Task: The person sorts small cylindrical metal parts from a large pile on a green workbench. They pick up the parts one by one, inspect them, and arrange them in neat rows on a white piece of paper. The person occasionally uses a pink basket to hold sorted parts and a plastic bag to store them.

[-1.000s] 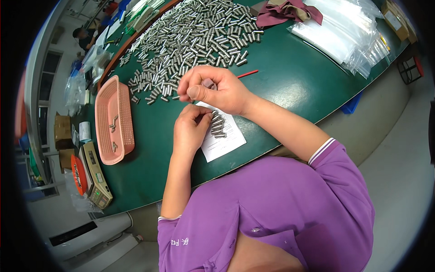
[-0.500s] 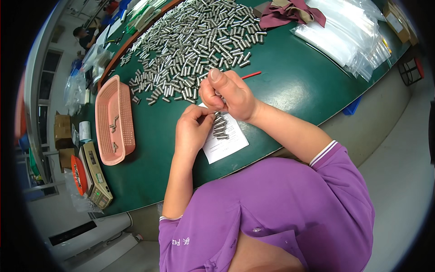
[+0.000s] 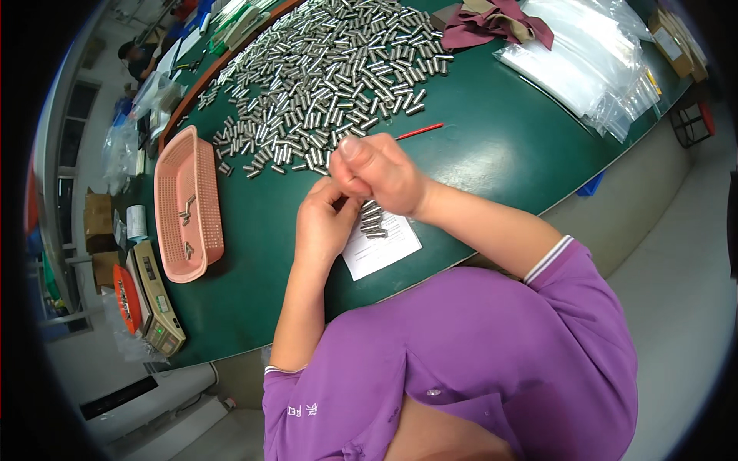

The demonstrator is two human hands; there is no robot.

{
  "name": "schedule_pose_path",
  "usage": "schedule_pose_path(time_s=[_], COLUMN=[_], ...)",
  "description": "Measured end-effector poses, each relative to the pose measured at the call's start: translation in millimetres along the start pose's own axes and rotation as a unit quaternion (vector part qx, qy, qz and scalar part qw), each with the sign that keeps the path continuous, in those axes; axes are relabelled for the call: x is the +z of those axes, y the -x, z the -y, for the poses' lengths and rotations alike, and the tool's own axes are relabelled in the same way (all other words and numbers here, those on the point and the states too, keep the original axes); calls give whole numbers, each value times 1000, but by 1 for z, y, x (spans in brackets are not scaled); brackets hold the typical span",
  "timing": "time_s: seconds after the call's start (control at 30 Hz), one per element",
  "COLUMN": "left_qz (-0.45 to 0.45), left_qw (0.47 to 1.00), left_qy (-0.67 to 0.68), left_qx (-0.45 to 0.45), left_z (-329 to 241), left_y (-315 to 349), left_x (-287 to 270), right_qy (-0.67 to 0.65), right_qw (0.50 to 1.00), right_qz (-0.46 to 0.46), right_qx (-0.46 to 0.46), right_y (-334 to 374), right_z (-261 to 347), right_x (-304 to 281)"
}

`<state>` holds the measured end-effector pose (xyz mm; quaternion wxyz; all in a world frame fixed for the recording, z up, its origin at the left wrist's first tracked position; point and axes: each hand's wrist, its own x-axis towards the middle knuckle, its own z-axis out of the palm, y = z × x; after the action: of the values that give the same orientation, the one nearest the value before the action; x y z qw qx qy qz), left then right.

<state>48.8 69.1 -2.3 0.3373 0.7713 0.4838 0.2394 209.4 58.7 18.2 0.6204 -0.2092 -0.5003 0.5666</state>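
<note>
My right hand (image 3: 380,175) is closed, thumb over curled fingers, above the printed white sheet (image 3: 382,257); whatever lies inside it is hidden. Close against it, my left hand (image 3: 327,217) has its thumb and fingertips pinched together at the sheet's left edge. I cannot make out what that pinch holds. On the paper between and below the hands lie several short metal pins (image 3: 373,223), side by side in a rough row. Beyond my hands spreads a large heap of the same shiny pins (image 3: 330,77).
A pink plastic basket (image 3: 214,223) with a few pins stands at left, near a scale (image 3: 157,307) and an orange dish (image 3: 127,300). A red pen-like stick (image 3: 420,131) lies beyond my right hand. Maroon cloth (image 3: 500,24) and clear plastic bags (image 3: 588,61) are at the far right.
My right hand has come down and slightly left, closer to my left hand, and now covers the upper end of the pin row. The left hand stays nearly in place.
</note>
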Motion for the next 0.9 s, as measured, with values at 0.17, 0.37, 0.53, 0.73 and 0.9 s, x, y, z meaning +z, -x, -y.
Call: schedule_pose_path(time_s=[0.17, 0.37, 0.53, 0.73, 0.9], left_qz=[14, -16, -15, -13, -55], left_qw=[1000, 993, 992, 990, 987], left_qy=[-10, -113, -99, -123, -117], left_qx=[-11, 38, 73, 72, 91], left_z=[5, -6, -15, -18, -11], left_y=[0, 5, 7, 7, 15], left_x=[-3, -7, -4, -8, -3], right_qy=[-9, 497, 646, 594, 584], right_qw=[1000, 855, 742, 779, 670], right_qz=[15, 82, 128, 39, -408], right_qx=[15, -127, -125, -195, -209], right_y=[-12, 7, 50, 63, 76], right_z=[-6, 38, 21, 55, 149], right_x=[0, -17, -91, -106, -214])
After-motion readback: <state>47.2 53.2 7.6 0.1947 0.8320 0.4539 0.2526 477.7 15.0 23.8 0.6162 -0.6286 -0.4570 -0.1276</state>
